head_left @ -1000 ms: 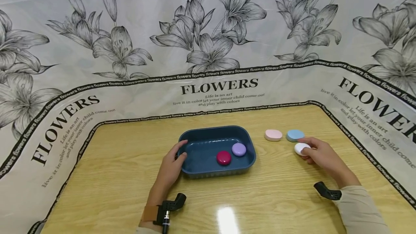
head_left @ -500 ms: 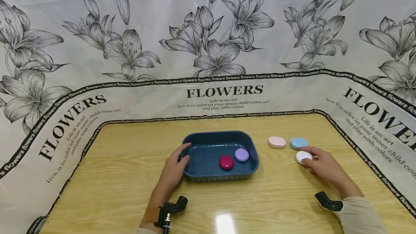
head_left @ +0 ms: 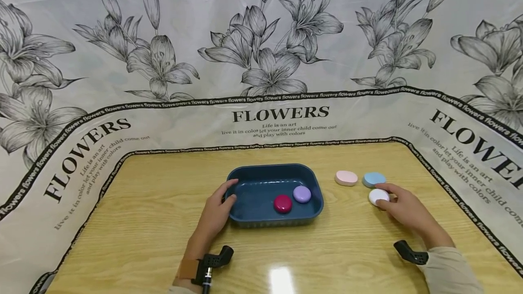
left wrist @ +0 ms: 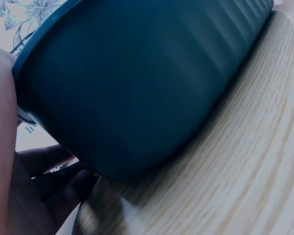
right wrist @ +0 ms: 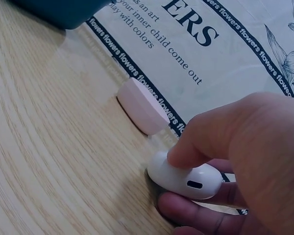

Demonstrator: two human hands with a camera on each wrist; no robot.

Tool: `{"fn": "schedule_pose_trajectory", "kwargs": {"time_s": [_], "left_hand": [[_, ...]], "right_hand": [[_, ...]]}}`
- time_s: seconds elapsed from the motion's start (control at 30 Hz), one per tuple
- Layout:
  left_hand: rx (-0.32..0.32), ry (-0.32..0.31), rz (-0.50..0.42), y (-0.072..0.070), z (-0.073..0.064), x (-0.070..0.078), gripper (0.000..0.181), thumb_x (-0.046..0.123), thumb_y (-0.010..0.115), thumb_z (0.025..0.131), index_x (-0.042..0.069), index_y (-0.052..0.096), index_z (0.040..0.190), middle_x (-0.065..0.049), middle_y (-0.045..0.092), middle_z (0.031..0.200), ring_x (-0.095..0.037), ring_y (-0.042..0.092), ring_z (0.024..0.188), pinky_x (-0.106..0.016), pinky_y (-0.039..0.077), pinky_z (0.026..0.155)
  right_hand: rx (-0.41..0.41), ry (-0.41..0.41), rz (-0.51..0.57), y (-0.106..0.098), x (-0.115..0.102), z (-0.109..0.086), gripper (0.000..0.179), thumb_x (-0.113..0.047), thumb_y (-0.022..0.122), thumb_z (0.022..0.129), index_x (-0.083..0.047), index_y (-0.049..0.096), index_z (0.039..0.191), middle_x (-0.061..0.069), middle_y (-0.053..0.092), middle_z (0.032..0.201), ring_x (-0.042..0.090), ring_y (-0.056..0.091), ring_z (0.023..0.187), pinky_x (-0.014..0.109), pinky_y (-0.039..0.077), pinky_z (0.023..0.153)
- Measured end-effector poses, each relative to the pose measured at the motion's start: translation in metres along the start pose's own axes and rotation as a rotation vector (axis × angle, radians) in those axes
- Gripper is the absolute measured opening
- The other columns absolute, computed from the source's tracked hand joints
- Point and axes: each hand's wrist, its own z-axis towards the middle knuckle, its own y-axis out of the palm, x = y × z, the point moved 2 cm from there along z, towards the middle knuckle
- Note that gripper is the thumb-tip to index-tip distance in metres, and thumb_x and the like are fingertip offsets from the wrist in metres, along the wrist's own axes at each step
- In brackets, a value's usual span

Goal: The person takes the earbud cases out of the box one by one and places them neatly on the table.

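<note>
In the head view my left hand [head_left: 216,212] grips the left end of a dark blue container [head_left: 249,219], thumb and a finger over its rim. The left wrist view shows several fingers curled beside the container's outer wall [left wrist: 122,93]. Inside lie a crimson round piece [head_left: 283,203] and a lilac round piece [head_left: 302,194]. My right hand [head_left: 402,205] pinches a white rounded case [head_left: 377,197] between thumb and fingers. A small dark slot shows on this case [right wrist: 179,178] in the right wrist view. Whether it touches the table I cannot tell.
A pink oval piece [head_left: 346,178] lies on the wooden table [head_left: 327,253] right of the container. Beside it, just behind my right hand, lies a light blue oval piece [head_left: 374,179]. A flower-printed cloth [head_left: 184,126] borders the table at the back and sides.
The head view has shifted, so everything sits slightly lower in it. The white case has come slightly left relative to the blue piece, still pinched. My left hand keeps its grip.
</note>
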Motion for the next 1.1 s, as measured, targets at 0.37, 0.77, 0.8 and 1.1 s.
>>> {"fn": "schedule_pose_trajectory", "kwargs": {"time_s": [0.37, 0.77, 0.8, 1.1], "left_hand": [[-0.015, 0.005, 0.008, 0.003, -0.003, 0.000, 0.042, 0.019, 0.055, 0.103, 0.029, 0.055, 0.144, 0.001, 0.045, 0.152, -0.024, 0.035, 0.144, -0.054, 0.031, 0.114], [-0.005, 0.001, -0.014, 0.003, 0.002, 0.003, 0.042, 0.020, 0.055, 0.103, 0.031, 0.055, 0.144, 0.002, 0.044, 0.153, -0.024, 0.035, 0.144, -0.054, 0.031, 0.114], [-0.003, 0.001, -0.009, 0.002, 0.002, 0.003, 0.042, 0.020, 0.055, 0.103, 0.031, 0.055, 0.144, 0.002, 0.044, 0.153, -0.024, 0.035, 0.144, -0.054, 0.031, 0.114], [0.000, 0.002, -0.002, 0.000, -0.001, -0.001, 0.042, 0.019, 0.055, 0.103, 0.029, 0.055, 0.144, 0.000, 0.044, 0.153, -0.025, 0.035, 0.144, -0.055, 0.030, 0.114]], "right_hand": [[0.008, 0.015, -0.016, -0.001, 0.009, -0.005, 0.060, -0.022, 0.066, 0.097, 0.009, 0.042, 0.143, 0.014, 0.065, 0.105, 0.010, 0.056, 0.073, 0.026, 0.047, 0.059], [0.043, -0.028, -0.052, -0.007, 0.005, -0.001, 0.060, -0.028, 0.066, 0.098, 0.005, 0.045, 0.144, 0.025, 0.062, 0.115, 0.012, 0.055, 0.070, 0.027, 0.047, 0.057], [0.043, -0.029, -0.053, -0.007, 0.005, 0.000, 0.060, -0.027, 0.067, 0.098, 0.005, 0.046, 0.143, 0.025, 0.062, 0.115, 0.012, 0.056, 0.069, 0.027, 0.048, 0.057], [0.061, -0.031, -0.112, -0.010, 0.003, 0.000, 0.053, -0.028, 0.063, 0.099, 0.005, 0.050, 0.139, 0.030, 0.058, 0.125, 0.019, 0.064, 0.083, 0.030, 0.050, 0.065]]}}
